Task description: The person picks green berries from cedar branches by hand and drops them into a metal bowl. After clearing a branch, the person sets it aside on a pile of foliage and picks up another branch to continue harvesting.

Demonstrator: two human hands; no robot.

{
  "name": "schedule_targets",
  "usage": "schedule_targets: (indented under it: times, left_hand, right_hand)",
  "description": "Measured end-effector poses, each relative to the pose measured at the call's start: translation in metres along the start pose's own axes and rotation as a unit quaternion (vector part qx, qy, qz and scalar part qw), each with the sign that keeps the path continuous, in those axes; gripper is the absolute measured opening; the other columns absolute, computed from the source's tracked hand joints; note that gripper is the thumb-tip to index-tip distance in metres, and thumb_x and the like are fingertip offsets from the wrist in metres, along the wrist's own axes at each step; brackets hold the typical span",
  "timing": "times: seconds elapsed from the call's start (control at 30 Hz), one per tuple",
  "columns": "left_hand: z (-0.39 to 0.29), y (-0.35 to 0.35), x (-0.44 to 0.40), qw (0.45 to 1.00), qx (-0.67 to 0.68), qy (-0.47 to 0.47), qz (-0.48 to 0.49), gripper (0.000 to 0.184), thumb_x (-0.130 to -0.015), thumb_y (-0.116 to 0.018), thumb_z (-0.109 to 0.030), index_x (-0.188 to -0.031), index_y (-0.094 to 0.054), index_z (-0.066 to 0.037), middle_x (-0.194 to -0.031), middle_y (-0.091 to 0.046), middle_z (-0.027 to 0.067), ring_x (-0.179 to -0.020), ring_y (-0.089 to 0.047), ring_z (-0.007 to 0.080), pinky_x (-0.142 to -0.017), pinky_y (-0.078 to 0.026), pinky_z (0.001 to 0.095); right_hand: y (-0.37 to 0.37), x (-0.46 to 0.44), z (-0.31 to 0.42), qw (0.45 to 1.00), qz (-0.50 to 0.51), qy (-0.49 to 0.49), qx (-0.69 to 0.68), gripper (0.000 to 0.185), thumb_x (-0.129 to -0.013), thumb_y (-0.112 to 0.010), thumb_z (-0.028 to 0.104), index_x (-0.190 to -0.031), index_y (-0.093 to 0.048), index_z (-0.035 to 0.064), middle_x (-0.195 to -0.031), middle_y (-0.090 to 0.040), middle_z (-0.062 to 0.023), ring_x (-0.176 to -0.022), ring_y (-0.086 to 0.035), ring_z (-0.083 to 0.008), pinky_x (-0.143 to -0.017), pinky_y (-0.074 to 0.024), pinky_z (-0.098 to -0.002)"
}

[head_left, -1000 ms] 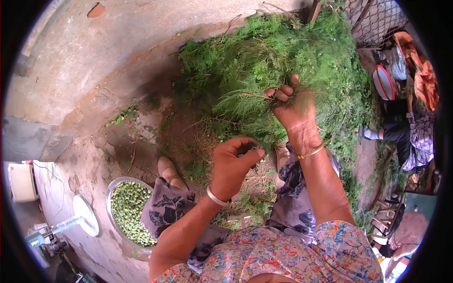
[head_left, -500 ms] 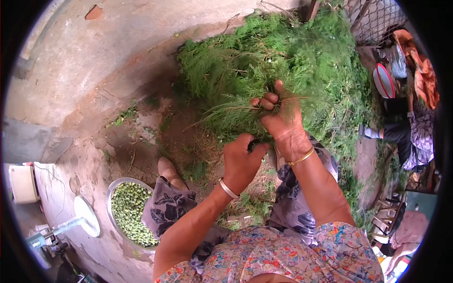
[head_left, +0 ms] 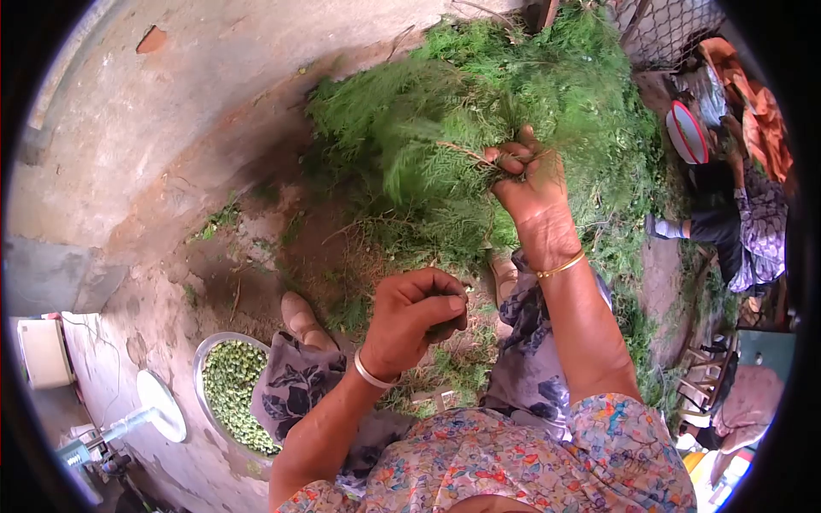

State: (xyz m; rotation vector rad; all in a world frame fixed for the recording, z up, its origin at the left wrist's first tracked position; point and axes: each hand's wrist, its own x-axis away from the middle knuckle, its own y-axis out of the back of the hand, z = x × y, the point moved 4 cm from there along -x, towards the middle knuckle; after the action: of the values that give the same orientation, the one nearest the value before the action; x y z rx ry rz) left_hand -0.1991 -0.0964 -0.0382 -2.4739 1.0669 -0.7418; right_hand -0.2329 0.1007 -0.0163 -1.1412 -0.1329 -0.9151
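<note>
My right hand (head_left: 523,175), with a gold bangle at its wrist, is closed round an evergreen sprig (head_left: 462,154). The feathery green ends of the sprig stick out to the left and are smeared by motion. Below and to the left, in front of my knees, my left hand (head_left: 419,316) with a pale bangle has its fingers curled in. What lies inside that fist, if anything, is hidden. The two hands are apart. Beyond them spreads a big heap of cut green branches (head_left: 590,111) on the ground.
A metal basin (head_left: 202,376) of small green cones or seeds (head_left: 235,389) stands by my left leg. Further left is a white round-based stand (head_left: 161,406). A rough wall (head_left: 171,103) rises at upper left. At right, another person (head_left: 753,231) sits near a red-rimmed white basin (head_left: 687,132).
My left hand has drawn back toward me and to the left, away from the sprig. My right hand has moved up and slightly right with the sprig still in it.
</note>
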Motion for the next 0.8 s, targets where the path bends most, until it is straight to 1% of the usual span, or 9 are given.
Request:
schedule_targets:
  times: [0.03,0.2,0.3,0.33,0.37,0.47,0.6,0.67,0.8]
  left_hand:
    - [0.003,0.0,0.001,0.997,0.076,0.022,0.023,0.019,-0.08,-0.059,-0.01,-0.091,-0.06,0.004,-0.072,-0.062,0.0124,-0.059,-0.055,0.0129,-0.046,-0.039,0.0215]
    - [-0.003,0.004,-0.004,0.984,0.178,-0.004,-0.01,0.028,-0.079,-0.06,-0.01,-0.103,-0.056,0.005,-0.079,-0.064,0.015,-0.059,-0.055,0.0137,-0.043,-0.038,0.0211]
    - [0.001,0.002,-0.007,0.996,0.021,-0.012,-0.087,0.027,-0.075,-0.068,-0.009,-0.097,-0.058,0.003,-0.075,-0.063,0.0095,-0.06,-0.053,0.01,-0.045,-0.037,0.0197]
    - [0.002,0.002,-0.009,0.988,-0.08,-0.059,-0.119,0.025,-0.073,-0.071,-0.009,-0.092,-0.059,0.003,-0.073,-0.061,0.0063,-0.06,-0.051,0.0079,-0.046,-0.036,0.0196]
    - [0.002,0.0,-0.011,0.967,-0.179,-0.105,-0.149,0.024,-0.071,-0.074,-0.009,-0.087,-0.06,0.003,-0.07,-0.059,0.0031,-0.06,-0.049,0.0059,-0.047,-0.035,0.0196]
    - [0.004,-0.002,-0.018,0.916,-0.281,-0.174,-0.226,0.021,-0.07,-0.076,-0.01,-0.076,-0.061,0.002,-0.065,-0.054,-0.0005,-0.059,-0.046,0.004,-0.047,-0.034,0.0204]
    - [0.011,0.001,-0.026,0.916,-0.233,-0.204,-0.255,0.018,-0.071,-0.074,-0.008,-0.073,-0.06,0.003,-0.061,-0.053,-0.0009,-0.055,-0.045,0.0046,-0.046,-0.034,0.0219]
    - [0.014,0.002,-0.027,0.948,-0.139,-0.158,-0.239,0.016,-0.073,-0.071,-0.007,-0.072,-0.059,0.003,-0.058,-0.053,-0.0008,-0.051,-0.045,0.0048,-0.044,-0.033,0.0223]
    - [0.003,0.0,-0.019,0.956,-0.202,-0.131,-0.169,0.015,-0.077,-0.067,-0.008,-0.071,-0.059,0.003,-0.056,-0.053,-0.0006,-0.049,-0.046,0.0048,-0.043,-0.033,0.0231]
  right_hand:
    - [0.003,-0.005,0.002,0.999,0.044,0.002,0.008,0.009,-0.096,-0.04,0.012,-0.089,-0.046,0.0116,-0.062,-0.033,0.0035,-0.051,-0.028,-0.0102,-0.068,-0.0442,-0.0368]
    - [0.011,-0.009,-0.013,0.999,0.034,-0.023,0.021,0.019,-0.096,-0.044,0.017,-0.078,-0.04,0.0136,-0.061,-0.034,0.0028,-0.053,-0.03,-0.0121,-0.066,-0.0449,-0.0412]
    - [0.006,0.001,-0.026,0.999,0.034,-0.029,0.03,0.015,-0.096,-0.045,0.015,-0.081,-0.041,0.0127,-0.061,-0.034,0.0028,-0.053,-0.03,-0.0121,-0.068,-0.0446,-0.0411]
    - [0.004,0.005,-0.029,0.998,0.031,-0.033,0.034,0.012,-0.096,-0.043,0.013,-0.084,-0.043,0.0118,-0.062,-0.033,0.0031,-0.053,-0.03,-0.0118,-0.07,-0.0441,-0.0406]
    - [0.005,0.005,-0.033,0.998,0.035,-0.044,0.017,0.013,-0.096,-0.044,0.013,-0.083,-0.044,0.0115,-0.061,-0.034,0.003,-0.053,-0.03,-0.0123,-0.07,-0.0438,-0.0404]
    - [0.006,0.005,-0.042,0.997,0.02,-0.064,0.024,0.013,-0.096,-0.045,0.014,-0.082,-0.046,0.0111,-0.061,-0.034,0.0029,-0.053,-0.03,-0.0124,-0.069,-0.0434,-0.0399]
    - [0.006,0.007,-0.049,0.996,0.021,-0.081,0.035,0.014,-0.096,-0.045,0.014,-0.083,-0.046,0.0108,-0.06,-0.034,0.0022,-0.051,-0.029,-0.0125,-0.067,-0.0427,-0.0391]
    - [0.003,0.011,-0.048,0.996,0.019,-0.08,0.035,0.013,-0.096,-0.045,0.014,-0.083,-0.047,0.0109,-0.059,-0.033,0.0026,-0.05,-0.028,-0.0121,-0.066,-0.0417,-0.0376]
    - [0.007,0.004,-0.038,0.995,0.019,-0.089,0.042,0.011,-0.096,-0.045,0.016,-0.087,-0.05,0.0132,-0.056,-0.029,0.0043,-0.047,-0.022,-0.0105,-0.06,-0.0373,-0.0325]
